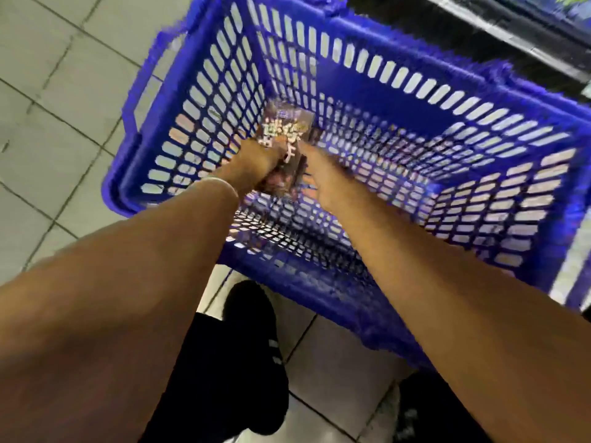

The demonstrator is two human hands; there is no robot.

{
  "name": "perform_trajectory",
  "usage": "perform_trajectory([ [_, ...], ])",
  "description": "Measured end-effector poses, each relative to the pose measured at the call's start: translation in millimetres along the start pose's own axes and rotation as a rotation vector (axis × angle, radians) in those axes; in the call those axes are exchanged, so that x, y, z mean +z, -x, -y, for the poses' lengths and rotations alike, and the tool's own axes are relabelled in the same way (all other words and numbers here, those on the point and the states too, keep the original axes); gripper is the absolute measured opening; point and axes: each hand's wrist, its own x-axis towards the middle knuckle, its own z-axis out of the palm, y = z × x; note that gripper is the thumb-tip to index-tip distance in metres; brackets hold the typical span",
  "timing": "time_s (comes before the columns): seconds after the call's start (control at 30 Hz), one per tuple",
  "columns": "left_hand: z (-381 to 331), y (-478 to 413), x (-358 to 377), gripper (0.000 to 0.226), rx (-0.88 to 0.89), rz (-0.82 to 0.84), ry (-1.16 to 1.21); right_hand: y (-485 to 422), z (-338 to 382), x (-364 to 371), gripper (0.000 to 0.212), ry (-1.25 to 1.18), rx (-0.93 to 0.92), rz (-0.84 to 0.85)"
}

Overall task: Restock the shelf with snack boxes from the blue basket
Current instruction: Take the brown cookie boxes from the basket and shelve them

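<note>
A tiled floor (57, 100) is seen under a blue basket (351, 87), and the dark edge of a shelf (499, 24) is seen just beyond the basket's far right corner. Both arms are stretched down into the basket from its near side, and a dark-clothed leg (249, 346) is planted in front of the basket's near wall. Only one snack box (287, 129), brown with pale lettering, can be made out inside the basket, towards its left wall. It is held between the two hands. The left hand (256, 156) is closed round the box's near left edge. The right hand (319, 169) is laid against its right side, though its fingers are too blurred for its grasp to be judged. The step in hand is judged to be the picking up of a box. Next, the box would have to be lifted clear of the basket's rim and carried over to the shelf.
</note>
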Motion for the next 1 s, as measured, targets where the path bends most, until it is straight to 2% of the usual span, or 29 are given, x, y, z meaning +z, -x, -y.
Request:
perform_trajectory([
  [0.13, -5.1, -5.9, -4.4, 0.018, -0.049, 0.180, 0.103, -15.3, -8.0, -0.1, 0.045, -0.012, 0.023, 0.047],
  [0.27, -6.3, 5.9, -9.5, 0.024, -0.115, 0.245, 0.069, -14.1, -9.7, -11.2, 0.040, 0.047, 0.005, 0.013],
  [0.37, -18.7, 24.5, -11.5, 0.028, -0.139, 0.315, 0.227, 5.3, 2.2, -20.4, 0.024, 0.062, -0.054, -0.002],
  [0.43, -37.7, 52.6, -24.5, 0.035, -0.139, 0.351, 0.345, 41.1, 18.9, -24.2, 0.023, 0.052, -0.051, -0.018],
  [0.57, -90.5, 157.0, -70.1, 0.030, -0.112, 0.430, 0.448, 159.5, 68.6, -31.0, 0.020, 0.072, -0.106, -0.007],
  [0.63, -127.6, 222.7, -101.1, 0.045, -0.062, 0.429, 0.530, 236.4, 105.6, -33.1, 0.018, 0.090, -0.156, 0.014],
  [0.7, -171.1, 290.9, -136.5, 0.071, -0.017, 0.425, 0.680, 318.0, 149.5, -36.2, 0.025, 0.119, -0.215, 0.015],
  [0.8, -238.3, 397.1, -182.4, 0.082, 0.068, 0.445, 0.750, 437.6, 214.0, -50.3, 0.025, 0.111, -0.348, 0.055],
  [0.83, -260.3, 431.6, -194.0, 0.081, 0.110, 0.399, 0.726, 476.8, 233.4, -55.8, 0.032, 0.091, -0.372, 0.071],
  [0.93, -326.2, 527.7, -219.8, 0.064, 0.281, 0.128, 0.603, 587.8, 290.1, -78.2, 0.079, 0.029, -0.398, 0.054],
  [0.97, -349.3, 557.8, -226.1, 0.056, 0.332, 0.080, 0.571, 619.8, 306.2, -87.4, 0.078, 0.021, -0.429, 0.044],
  [1.0, -372.9, 583.8, -229.2, 0.050, 0.384, 0.048, 0.539, 647.2, 321.7, -98.5, 0.066, 0.024, -0.477, 0.035],
])
